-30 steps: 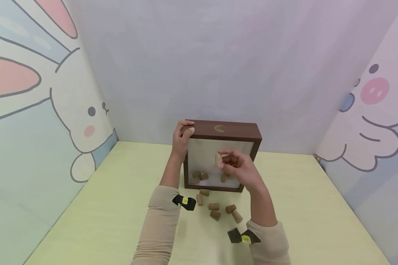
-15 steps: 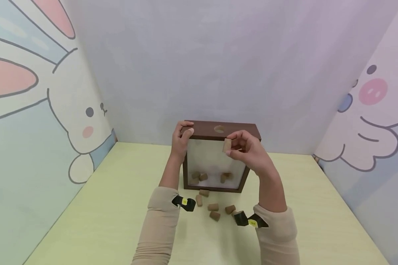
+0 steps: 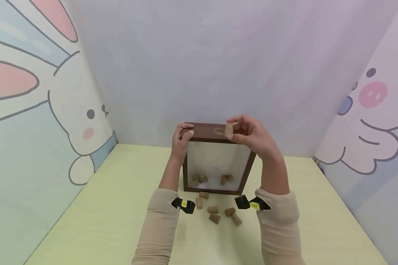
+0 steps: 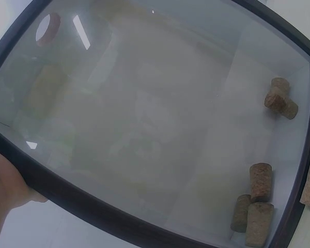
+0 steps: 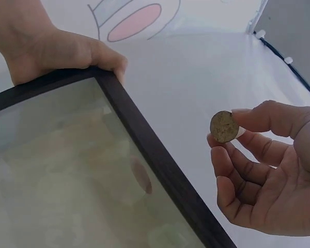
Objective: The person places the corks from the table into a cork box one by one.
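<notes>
A dark brown box frame point(image 3: 203, 131) with a clear front stands upright on the table, a round hole point(image 3: 219, 131) in its top. My left hand point(image 3: 180, 141) grips the box's top left corner. Between thumb and fingers, my right hand point(image 3: 253, 134) pinches a cork point(image 3: 229, 130) just to the right of the hole. The right wrist view shows the round end of that cork point(image 5: 225, 127), held apart from the frame. Inside, several corks point(image 4: 261, 181) lie along the bottom in two groups.
Several loose corks point(image 3: 213, 209) lie on the pale yellow table point(image 3: 139, 169) in front of the box, between my forearms. A plain pale backdrop point(image 3: 199, 66) rises behind, and side panels with cartoon animals point(image 3: 86, 117) stand left and right.
My right hand has risen with the cork from in front of the clear panel to the box's top, beside the hole. The left hand keeps its hold on the corner.
</notes>
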`<move>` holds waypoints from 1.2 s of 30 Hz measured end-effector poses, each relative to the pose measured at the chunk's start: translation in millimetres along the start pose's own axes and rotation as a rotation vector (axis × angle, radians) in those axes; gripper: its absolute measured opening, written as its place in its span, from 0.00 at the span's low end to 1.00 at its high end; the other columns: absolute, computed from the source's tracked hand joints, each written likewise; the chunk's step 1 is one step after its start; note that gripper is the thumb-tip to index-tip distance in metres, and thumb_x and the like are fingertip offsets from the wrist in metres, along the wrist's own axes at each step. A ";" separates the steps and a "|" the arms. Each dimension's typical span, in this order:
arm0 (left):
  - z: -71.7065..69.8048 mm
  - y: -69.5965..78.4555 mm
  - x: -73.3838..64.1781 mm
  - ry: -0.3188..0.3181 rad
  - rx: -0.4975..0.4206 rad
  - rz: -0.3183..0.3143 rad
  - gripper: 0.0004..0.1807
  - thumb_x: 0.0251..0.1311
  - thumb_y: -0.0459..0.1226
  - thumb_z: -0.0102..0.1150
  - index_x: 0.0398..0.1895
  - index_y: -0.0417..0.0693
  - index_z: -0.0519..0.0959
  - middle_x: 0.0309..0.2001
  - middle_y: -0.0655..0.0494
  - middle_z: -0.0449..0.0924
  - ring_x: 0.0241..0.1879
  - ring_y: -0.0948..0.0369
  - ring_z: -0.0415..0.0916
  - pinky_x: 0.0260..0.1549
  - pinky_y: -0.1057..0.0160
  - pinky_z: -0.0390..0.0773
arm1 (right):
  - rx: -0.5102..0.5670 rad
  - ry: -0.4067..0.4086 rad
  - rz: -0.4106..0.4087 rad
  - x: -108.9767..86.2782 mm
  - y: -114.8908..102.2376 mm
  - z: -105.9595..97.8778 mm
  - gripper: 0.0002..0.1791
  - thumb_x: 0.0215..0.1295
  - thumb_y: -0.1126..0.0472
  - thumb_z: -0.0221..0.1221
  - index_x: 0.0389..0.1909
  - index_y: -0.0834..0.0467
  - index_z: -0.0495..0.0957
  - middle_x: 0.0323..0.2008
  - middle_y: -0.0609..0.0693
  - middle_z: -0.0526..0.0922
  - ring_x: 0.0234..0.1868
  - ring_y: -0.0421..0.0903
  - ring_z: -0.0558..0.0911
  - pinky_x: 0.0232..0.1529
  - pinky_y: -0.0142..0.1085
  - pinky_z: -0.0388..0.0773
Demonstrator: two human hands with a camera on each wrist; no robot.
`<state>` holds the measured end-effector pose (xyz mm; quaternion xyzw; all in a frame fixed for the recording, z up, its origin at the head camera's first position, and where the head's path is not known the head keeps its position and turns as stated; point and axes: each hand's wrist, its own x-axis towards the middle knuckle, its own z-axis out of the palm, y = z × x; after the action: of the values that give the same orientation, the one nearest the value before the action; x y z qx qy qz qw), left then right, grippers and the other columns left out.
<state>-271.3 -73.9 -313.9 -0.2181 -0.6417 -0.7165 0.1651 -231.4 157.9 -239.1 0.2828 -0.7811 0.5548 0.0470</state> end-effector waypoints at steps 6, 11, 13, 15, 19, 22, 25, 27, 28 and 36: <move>-3.0 -23.1 7.1 0.014 -0.017 0.012 0.17 0.62 0.37 0.46 0.51 0.35 0.68 0.56 0.47 0.64 0.52 0.59 0.61 0.47 0.59 0.60 | -0.006 -0.037 0.063 16.3 -1.5 -5.5 0.20 0.58 0.72 0.59 0.52 0.65 0.69 0.38 0.61 0.78 0.38 0.52 0.78 0.40 0.39 0.74; -4.9 -30.1 11.0 0.008 -0.031 0.000 0.17 0.61 0.34 0.46 0.51 0.35 0.68 0.56 0.47 0.64 0.51 0.60 0.61 0.47 0.59 0.60 | 0.001 -0.096 0.099 30.2 -2.2 -8.9 0.18 0.57 0.75 0.58 0.49 0.66 0.66 0.37 0.61 0.77 0.37 0.52 0.77 0.39 0.40 0.72; -5.1 -29.8 11.3 0.005 -0.032 -0.002 0.16 0.61 0.33 0.45 0.51 0.34 0.67 0.56 0.47 0.64 0.50 0.60 0.61 0.46 0.59 0.60 | -0.002 -0.133 0.105 35.8 -1.6 -10.5 0.18 0.58 0.75 0.57 0.48 0.66 0.66 0.36 0.61 0.77 0.37 0.52 0.76 0.40 0.40 0.72; -5.2 -30.0 11.4 0.004 -0.031 -0.002 0.16 0.61 0.33 0.45 0.51 0.34 0.67 0.56 0.48 0.64 0.49 0.60 0.61 0.46 0.59 0.60 | -0.004 -0.162 0.114 41.1 -0.6 -11.9 0.18 0.58 0.75 0.57 0.48 0.66 0.65 0.35 0.61 0.77 0.36 0.53 0.77 0.39 0.40 0.73; -5.7 -30.1 10.6 0.006 -0.032 -0.004 0.15 0.62 0.34 0.46 0.50 0.37 0.68 0.56 0.50 0.64 0.50 0.60 0.61 0.47 0.59 0.60 | 0.030 -0.193 0.159 50.0 1.4 -13.6 0.19 0.59 0.76 0.56 0.51 0.65 0.65 0.34 0.61 0.77 0.35 0.57 0.77 0.39 0.41 0.73; -6.2 -30.7 9.7 0.011 -0.031 -0.002 0.16 0.62 0.36 0.46 0.51 0.38 0.69 0.56 0.50 0.64 0.52 0.60 0.61 0.47 0.59 0.59 | 0.066 -0.196 0.211 56.8 3.4 -14.3 0.19 0.59 0.77 0.54 0.51 0.66 0.67 0.33 0.60 0.77 0.32 0.55 0.76 0.36 0.41 0.72; -6.6 -30.8 9.1 0.014 -0.030 0.005 0.16 0.62 0.37 0.47 0.51 0.38 0.68 0.57 0.49 0.64 0.52 0.60 0.60 0.47 0.59 0.59 | 0.085 -0.195 0.256 64.1 5.1 -14.7 0.16 0.58 0.78 0.53 0.48 0.68 0.69 0.31 0.59 0.77 0.28 0.51 0.73 0.30 0.38 0.69; -6.8 -30.8 8.5 0.011 -0.030 0.012 0.17 0.62 0.36 0.46 0.52 0.37 0.68 0.57 0.48 0.63 0.52 0.59 0.60 0.47 0.58 0.59 | 0.083 -0.190 0.292 67.7 6.1 -15.2 0.14 0.58 0.77 0.54 0.46 0.68 0.70 0.30 0.58 0.77 0.26 0.49 0.72 0.28 0.37 0.68; -6.9 -30.5 8.2 0.009 -0.028 0.013 0.17 0.62 0.36 0.46 0.52 0.37 0.68 0.58 0.47 0.63 0.52 0.59 0.60 0.47 0.58 0.59 | 0.080 -0.188 0.309 69.3 6.5 -15.6 0.13 0.59 0.77 0.54 0.45 0.67 0.71 0.30 0.58 0.78 0.26 0.49 0.72 0.28 0.37 0.68; -4.6 -29.8 8.3 0.010 -0.029 0.002 0.17 0.61 0.37 0.46 0.51 0.37 0.68 0.57 0.48 0.63 0.51 0.59 0.61 0.47 0.58 0.60 | 0.015 -0.206 0.437 76.0 7.1 -20.5 0.11 0.61 0.73 0.55 0.45 0.70 0.73 0.34 0.57 0.78 0.30 0.47 0.73 0.31 0.35 0.70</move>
<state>-294.2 -74.4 -335.2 -0.2175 -0.6300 -0.7269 0.1658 -303.4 148.2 -207.9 0.1627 -0.8202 0.5258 -0.1563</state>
